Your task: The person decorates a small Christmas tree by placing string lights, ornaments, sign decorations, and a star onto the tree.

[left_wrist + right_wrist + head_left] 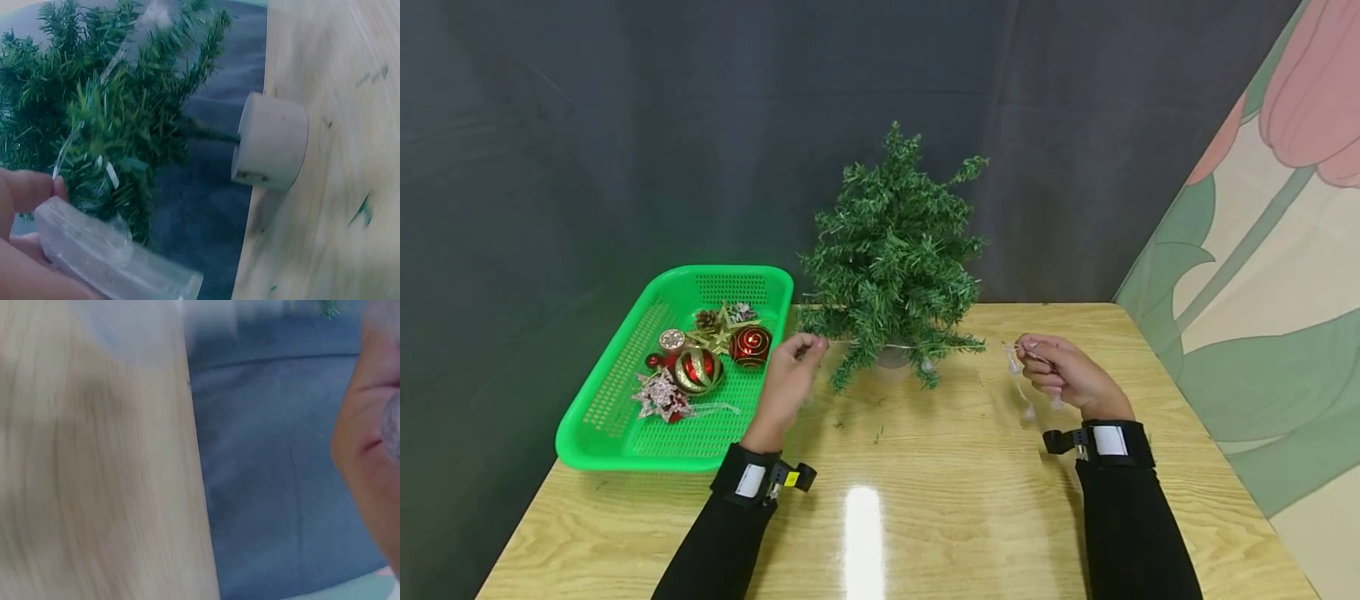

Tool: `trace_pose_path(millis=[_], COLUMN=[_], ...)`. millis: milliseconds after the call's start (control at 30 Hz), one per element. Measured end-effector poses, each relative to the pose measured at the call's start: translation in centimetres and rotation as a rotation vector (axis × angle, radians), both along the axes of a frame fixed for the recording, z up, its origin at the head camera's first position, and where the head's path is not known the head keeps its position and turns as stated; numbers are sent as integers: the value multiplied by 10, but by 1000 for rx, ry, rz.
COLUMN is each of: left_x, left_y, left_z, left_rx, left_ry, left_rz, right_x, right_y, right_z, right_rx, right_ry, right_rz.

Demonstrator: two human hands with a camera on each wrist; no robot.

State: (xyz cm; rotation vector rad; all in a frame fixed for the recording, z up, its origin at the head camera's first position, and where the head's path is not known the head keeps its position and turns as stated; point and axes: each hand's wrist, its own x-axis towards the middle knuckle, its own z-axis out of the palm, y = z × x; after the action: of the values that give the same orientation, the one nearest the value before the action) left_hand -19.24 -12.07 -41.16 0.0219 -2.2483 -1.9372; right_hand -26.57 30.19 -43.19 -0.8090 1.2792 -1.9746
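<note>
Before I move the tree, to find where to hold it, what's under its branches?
Under the tree, a stem runs into a pale round base on the wooden table. Upper stem and base's underside are covered.

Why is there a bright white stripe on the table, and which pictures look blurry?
Head view: the stripe looks like light glaring off the table, while the tree is fairly sharp; left wrist view: somewhat soft and hazy; right wrist view: blurry, with a pale smear near the top.

A thin string (898,346) with clear pendants (1028,412) stretches low across the upright green tree (898,242).
</note>
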Motion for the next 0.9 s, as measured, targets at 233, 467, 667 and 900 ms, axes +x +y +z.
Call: trace_pose_path(millis=[233, 467, 667, 900], left_x=[-3, -17, -14, -15], left_y=[9, 19, 19, 17], left_z=[-8, -23, -36, -36], left_rx=[141, -145, -516, -536], left_ry=[7, 186, 261, 222], left_rz=[82, 236, 254, 185], right_x=[-13, -21, -25, -29], right_y=[-17, -34, -40, -33], right_z=[6, 11, 7, -1], right_rx=[-168, 320, 509, 423], right_ry=[-125, 10, 75, -17], right_rz=[-150, -598, -699, -718])
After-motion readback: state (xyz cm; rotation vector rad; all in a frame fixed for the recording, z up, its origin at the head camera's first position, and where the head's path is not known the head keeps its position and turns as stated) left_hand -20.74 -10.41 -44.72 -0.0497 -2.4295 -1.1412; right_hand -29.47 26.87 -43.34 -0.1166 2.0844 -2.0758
